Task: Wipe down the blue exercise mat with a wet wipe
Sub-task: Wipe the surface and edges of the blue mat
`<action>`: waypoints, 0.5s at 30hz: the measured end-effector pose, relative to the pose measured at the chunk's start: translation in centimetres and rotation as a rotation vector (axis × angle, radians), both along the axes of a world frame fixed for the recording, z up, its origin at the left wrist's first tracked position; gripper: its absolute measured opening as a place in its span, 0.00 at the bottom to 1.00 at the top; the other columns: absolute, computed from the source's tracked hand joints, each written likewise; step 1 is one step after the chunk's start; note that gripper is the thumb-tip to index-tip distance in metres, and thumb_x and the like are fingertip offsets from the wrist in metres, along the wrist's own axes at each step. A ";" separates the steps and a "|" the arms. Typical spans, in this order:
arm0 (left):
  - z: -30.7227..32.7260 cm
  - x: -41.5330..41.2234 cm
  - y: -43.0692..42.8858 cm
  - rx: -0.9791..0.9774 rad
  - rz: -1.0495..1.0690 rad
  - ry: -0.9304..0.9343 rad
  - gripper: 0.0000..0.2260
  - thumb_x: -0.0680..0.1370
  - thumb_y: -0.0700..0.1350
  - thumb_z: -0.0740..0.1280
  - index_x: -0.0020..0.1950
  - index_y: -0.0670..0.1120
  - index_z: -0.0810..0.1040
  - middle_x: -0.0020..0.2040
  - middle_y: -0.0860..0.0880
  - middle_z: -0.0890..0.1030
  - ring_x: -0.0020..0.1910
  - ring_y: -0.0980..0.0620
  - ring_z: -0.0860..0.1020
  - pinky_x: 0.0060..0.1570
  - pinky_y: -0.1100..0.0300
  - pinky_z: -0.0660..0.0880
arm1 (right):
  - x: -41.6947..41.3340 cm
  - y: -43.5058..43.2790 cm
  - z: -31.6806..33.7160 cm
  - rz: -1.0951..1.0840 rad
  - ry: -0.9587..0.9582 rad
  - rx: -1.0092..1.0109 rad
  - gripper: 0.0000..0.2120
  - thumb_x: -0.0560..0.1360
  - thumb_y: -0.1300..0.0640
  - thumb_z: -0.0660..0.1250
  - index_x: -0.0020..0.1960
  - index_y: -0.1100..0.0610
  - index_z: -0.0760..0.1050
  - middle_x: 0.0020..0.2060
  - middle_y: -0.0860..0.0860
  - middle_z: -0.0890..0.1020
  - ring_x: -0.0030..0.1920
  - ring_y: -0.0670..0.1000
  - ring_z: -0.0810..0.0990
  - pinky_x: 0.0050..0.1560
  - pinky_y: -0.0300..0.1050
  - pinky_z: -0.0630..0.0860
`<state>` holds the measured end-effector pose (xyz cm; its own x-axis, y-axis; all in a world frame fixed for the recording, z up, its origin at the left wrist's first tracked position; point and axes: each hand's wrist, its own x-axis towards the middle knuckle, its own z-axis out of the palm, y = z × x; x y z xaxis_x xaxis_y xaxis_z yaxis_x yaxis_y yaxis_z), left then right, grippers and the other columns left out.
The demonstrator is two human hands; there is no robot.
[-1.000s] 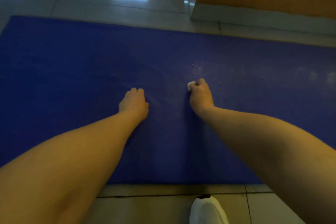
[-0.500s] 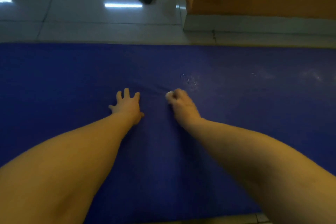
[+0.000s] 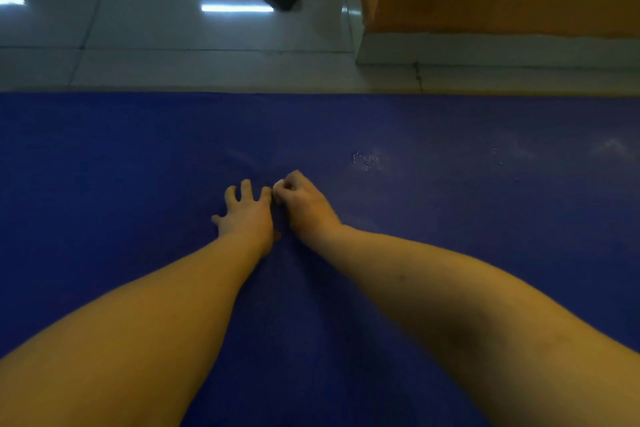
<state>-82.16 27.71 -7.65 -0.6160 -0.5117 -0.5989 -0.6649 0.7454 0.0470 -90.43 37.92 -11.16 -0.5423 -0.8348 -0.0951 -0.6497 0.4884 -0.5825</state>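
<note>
Pinching the wipe [image 3: 278, 188], the right hand [image 3: 306, 206] sits just beside the flat, splayed left hand [image 3: 246, 215]; the mat [image 3: 138, 166] stretches sideways, with droplets [image 3: 367, 159] to the right.

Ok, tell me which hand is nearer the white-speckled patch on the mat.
Right. The right hand, gripping the wet wipe, sits just left of the patch; the left hand lies farther left.

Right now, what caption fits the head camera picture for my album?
Right hand presses a wet wipe to the blue mat, left hand spread beside it.
</note>
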 end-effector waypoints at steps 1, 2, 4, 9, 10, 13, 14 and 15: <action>0.0 0.0 0.0 -0.002 -0.002 -0.004 0.43 0.77 0.55 0.72 0.82 0.55 0.46 0.81 0.47 0.40 0.79 0.39 0.41 0.71 0.31 0.61 | -1.2 0.8 0.1 -0.040 0.025 -0.004 0.06 0.78 0.60 0.64 0.54 0.57 0.77 0.53 0.57 0.76 0.48 0.52 0.72 0.50 0.51 0.72; 0.0 0.0 0.0 -0.003 -0.005 -0.003 0.43 0.77 0.55 0.72 0.82 0.55 0.47 0.81 0.47 0.40 0.79 0.39 0.41 0.71 0.31 0.61 | -2.5 2.1 0.5 -0.118 0.049 -0.016 0.04 0.77 0.55 0.64 0.49 0.54 0.76 0.50 0.56 0.78 0.45 0.51 0.73 0.48 0.54 0.72; -0.1 0.0 -0.1 0.001 -0.015 0.001 0.42 0.77 0.55 0.72 0.82 0.55 0.47 0.81 0.46 0.40 0.79 0.39 0.41 0.70 0.30 0.61 | -6.1 5.1 0.7 -0.331 0.087 0.027 0.10 0.76 0.48 0.64 0.46 0.54 0.75 0.46 0.55 0.80 0.42 0.50 0.76 0.44 0.54 0.74; -0.1 0.0 -0.2 0.005 -0.032 -0.007 0.43 0.77 0.55 0.72 0.82 0.54 0.46 0.81 0.45 0.39 0.79 0.38 0.40 0.70 0.29 0.60 | -12.3 7.9 0.1 -0.882 -0.004 0.089 0.06 0.79 0.57 0.57 0.51 0.57 0.72 0.49 0.54 0.77 0.46 0.57 0.76 0.46 0.54 0.73; -0.1 0.0 -0.2 0.006 -0.030 -0.010 0.43 0.77 0.55 0.72 0.82 0.54 0.46 0.81 0.45 0.39 0.79 0.38 0.40 0.70 0.28 0.60 | -11.9 6.8 0.0 -0.900 -0.002 0.084 0.06 0.80 0.59 0.57 0.53 0.58 0.71 0.49 0.54 0.75 0.47 0.56 0.75 0.47 0.53 0.73; 0.0 -0.1 -0.2 0.009 -0.025 -0.006 0.43 0.76 0.55 0.73 0.82 0.54 0.47 0.80 0.45 0.40 0.79 0.38 0.41 0.70 0.28 0.60 | -7.7 1.8 -0.8 -0.762 -0.017 0.003 0.06 0.77 0.58 0.56 0.47 0.54 0.71 0.45 0.54 0.77 0.40 0.53 0.75 0.44 0.55 0.76; 0.0 -0.1 -0.2 0.008 -0.027 -0.006 0.43 0.76 0.55 0.73 0.82 0.54 0.47 0.80 0.45 0.40 0.79 0.38 0.41 0.70 0.29 0.61 | -5.9 0.1 -0.8 -0.669 -0.009 -0.006 0.06 0.77 0.57 0.55 0.46 0.54 0.71 0.43 0.54 0.78 0.39 0.52 0.74 0.41 0.54 0.75; 0.1 -0.1 -0.1 0.009 -0.026 -0.010 0.43 0.76 0.55 0.73 0.82 0.54 0.47 0.81 0.46 0.40 0.79 0.38 0.41 0.70 0.29 0.61 | -4.0 -1.3 -0.9 -0.557 0.004 -0.044 0.06 0.77 0.56 0.56 0.47 0.54 0.71 0.43 0.54 0.77 0.39 0.52 0.74 0.39 0.54 0.73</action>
